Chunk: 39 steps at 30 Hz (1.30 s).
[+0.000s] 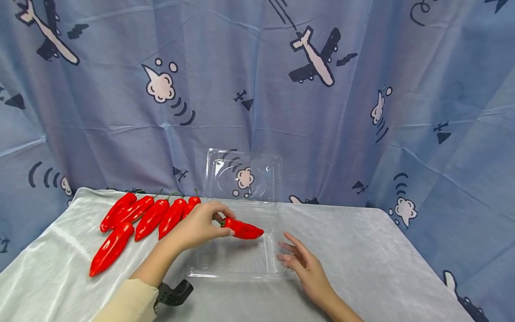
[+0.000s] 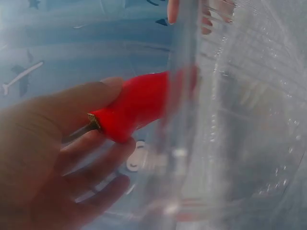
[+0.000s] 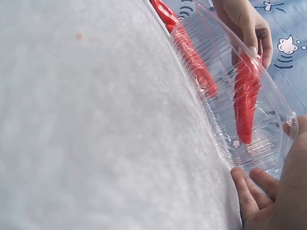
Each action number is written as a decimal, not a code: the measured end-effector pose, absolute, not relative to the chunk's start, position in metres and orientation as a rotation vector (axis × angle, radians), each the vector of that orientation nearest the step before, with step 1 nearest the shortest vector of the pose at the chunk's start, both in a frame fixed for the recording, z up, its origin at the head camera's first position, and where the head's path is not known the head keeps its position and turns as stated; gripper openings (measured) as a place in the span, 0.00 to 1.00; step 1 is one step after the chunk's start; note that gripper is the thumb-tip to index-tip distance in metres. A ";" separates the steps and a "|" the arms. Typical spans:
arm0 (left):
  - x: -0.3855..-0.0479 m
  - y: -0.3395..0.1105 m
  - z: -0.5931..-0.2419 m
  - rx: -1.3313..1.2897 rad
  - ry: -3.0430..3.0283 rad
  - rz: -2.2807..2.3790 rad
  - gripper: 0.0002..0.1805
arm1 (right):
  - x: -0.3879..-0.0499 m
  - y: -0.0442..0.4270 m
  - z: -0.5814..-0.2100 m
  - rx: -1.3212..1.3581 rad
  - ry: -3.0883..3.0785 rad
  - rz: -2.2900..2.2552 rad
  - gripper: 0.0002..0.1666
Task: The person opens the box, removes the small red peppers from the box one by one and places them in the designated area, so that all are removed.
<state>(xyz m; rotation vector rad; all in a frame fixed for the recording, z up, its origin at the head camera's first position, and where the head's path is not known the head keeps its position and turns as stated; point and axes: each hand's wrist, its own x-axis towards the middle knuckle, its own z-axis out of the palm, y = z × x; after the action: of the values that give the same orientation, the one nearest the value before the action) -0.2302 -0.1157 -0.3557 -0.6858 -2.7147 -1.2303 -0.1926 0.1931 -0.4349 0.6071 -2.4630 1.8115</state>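
Observation:
My left hand (image 1: pixel 201 228) pinches a red pepper (image 1: pixel 246 230) near its green stem, between thumb and fingers. It holds the pepper roughly level over a clear plastic container (image 1: pixel 229 273), tip pointing right. The container's hinged lid (image 1: pixel 275 179) stands raised at the back. Beside the container's right wall is my right hand (image 1: pixel 310 270), its fingers loosely bent and apart. In the right wrist view, this hand's thumb (image 3: pixel 296 125) is near the rim and its fingers (image 3: pixel 247 196) are by the side wall; firm contact is hard to tell.
Several more red peppers (image 1: pixel 150 219) lie left of the container, one (image 1: pixel 111 249) nearer the front. A pale cloth (image 1: pixel 362 250) covers the table. Behind it hangs a blue curtain (image 1: pixel 257 112) printed with airplanes. My left wrist wears a dark band (image 1: pixel 175 293).

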 end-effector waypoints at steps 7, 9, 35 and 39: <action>-0.222 -0.125 -0.344 -0.623 -2.697 -1.198 0.12 | -0.193 0.193 -0.434 0.641 -2.452 1.796 0.33; -0.219 -0.127 -0.341 -0.607 -2.699 -1.206 0.13 | -0.193 0.193 -0.435 0.649 -2.449 1.795 0.33; -0.171 -0.188 -0.292 -0.345 -2.718 -1.212 0.18 | -0.193 0.195 -0.436 0.684 -2.426 1.769 0.33; -0.163 -0.197 -0.289 -0.307 -2.708 -1.153 0.16 | -0.194 0.194 -0.437 0.695 -2.425 1.768 0.33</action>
<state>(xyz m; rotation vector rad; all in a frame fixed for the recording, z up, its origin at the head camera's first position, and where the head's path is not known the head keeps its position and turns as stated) -0.1626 -0.1970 -0.2892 -0.3073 -2.7076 -1.1534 -0.1938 0.1945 -0.4366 0.6948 -2.4247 1.7683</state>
